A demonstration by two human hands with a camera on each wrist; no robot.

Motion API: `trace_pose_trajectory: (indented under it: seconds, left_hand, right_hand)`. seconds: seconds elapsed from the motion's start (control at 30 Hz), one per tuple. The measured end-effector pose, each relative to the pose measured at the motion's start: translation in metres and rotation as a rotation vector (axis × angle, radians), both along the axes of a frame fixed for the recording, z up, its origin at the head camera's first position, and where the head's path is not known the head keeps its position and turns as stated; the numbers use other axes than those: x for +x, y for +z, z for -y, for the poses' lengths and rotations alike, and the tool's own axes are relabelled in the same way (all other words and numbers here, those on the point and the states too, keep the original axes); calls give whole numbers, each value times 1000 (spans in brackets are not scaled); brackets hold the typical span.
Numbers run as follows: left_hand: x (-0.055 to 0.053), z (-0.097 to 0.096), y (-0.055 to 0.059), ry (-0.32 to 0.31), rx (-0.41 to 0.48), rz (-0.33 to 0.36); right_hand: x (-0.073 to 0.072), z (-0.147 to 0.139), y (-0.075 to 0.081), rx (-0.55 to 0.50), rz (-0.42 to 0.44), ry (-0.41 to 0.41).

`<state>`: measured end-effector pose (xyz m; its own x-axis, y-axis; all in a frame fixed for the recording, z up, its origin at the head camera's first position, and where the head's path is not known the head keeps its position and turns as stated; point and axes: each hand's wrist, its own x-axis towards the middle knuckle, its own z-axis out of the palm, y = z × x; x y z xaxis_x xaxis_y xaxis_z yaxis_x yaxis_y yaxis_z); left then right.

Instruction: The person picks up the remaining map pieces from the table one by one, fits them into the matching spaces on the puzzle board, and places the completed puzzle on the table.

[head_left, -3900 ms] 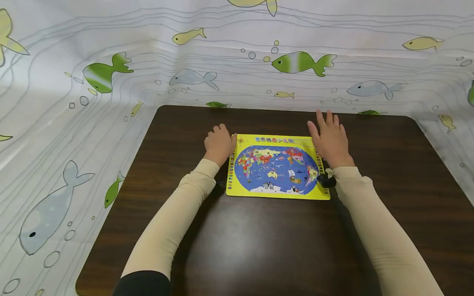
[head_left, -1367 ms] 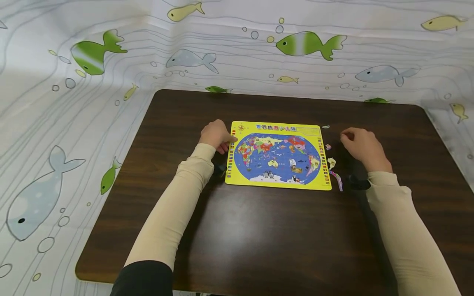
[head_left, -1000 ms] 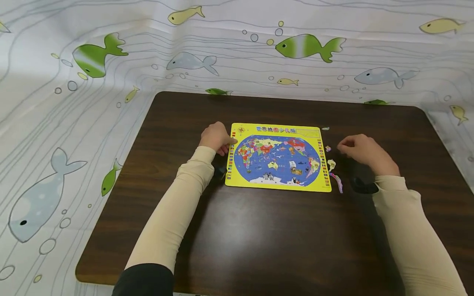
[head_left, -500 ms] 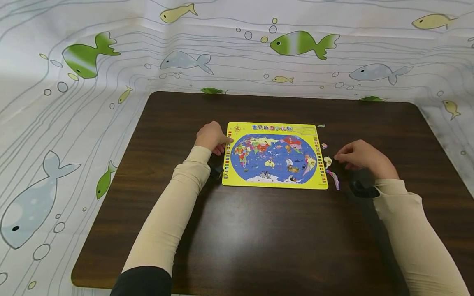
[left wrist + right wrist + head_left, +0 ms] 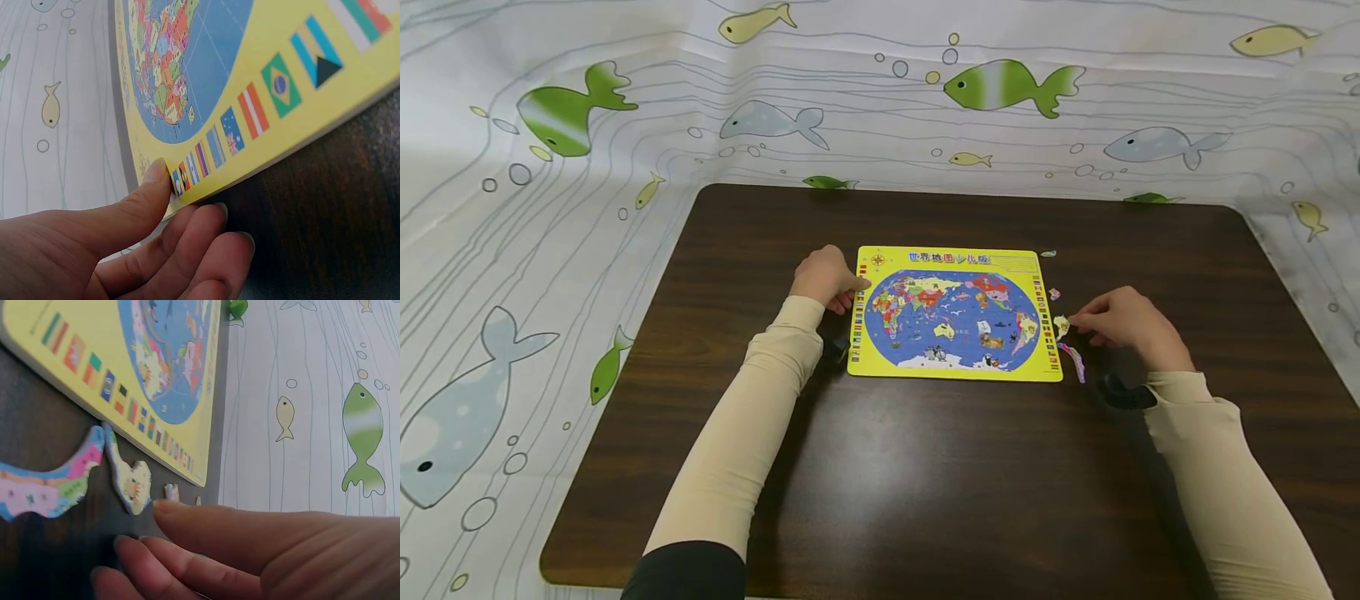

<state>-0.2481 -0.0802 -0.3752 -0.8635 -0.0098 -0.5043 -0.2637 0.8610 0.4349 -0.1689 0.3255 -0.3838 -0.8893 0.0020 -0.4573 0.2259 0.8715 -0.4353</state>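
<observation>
Since half a second earlier, the right hand had edged leftward, bringing its fingertips up to a flat, cream-coloured, irregular piece; the left hand had stayed at the left edge of a thin, yellow, rectangular board printed with an oval blue world map; its thumb lay on the board's upper face and its other fingers were curled at the edge below, so that the hand gripped the rim; the board lay on a dark brown, wood-grained table, rows of printed flags along its two short sides.

On the right hand, thumb and fingers stood apart, with a gap between them in the wrist view; the thumb tip was right by the cream-coloured piece, though I could not tell whether it touched; that piece lay on the table, just beside the board's right edge; next to it, nearer the person, lay a long, curved, pink-and-purple piece; farther away along the same edge were a small, flat, pinkish piece and, near the far right corner, a small, narrow, pale piece.

Beige fabric sleeves covered both forearms; behind the table was a white sheet printed with green, yellow and grey-blue fish.
</observation>
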Motion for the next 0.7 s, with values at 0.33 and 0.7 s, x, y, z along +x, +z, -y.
trace_pose_trajectory:
  seconds: [0.33, 0.7]
  left_hand:
    - [-1, 0, -1, 7, -2, 8]
    - [-1, 0, 0, 3, 3, 9]
  right_hand:
    - [1, 6, -4, 24, -52, -14]
    - [4, 8, -1, 47, -50, -14]
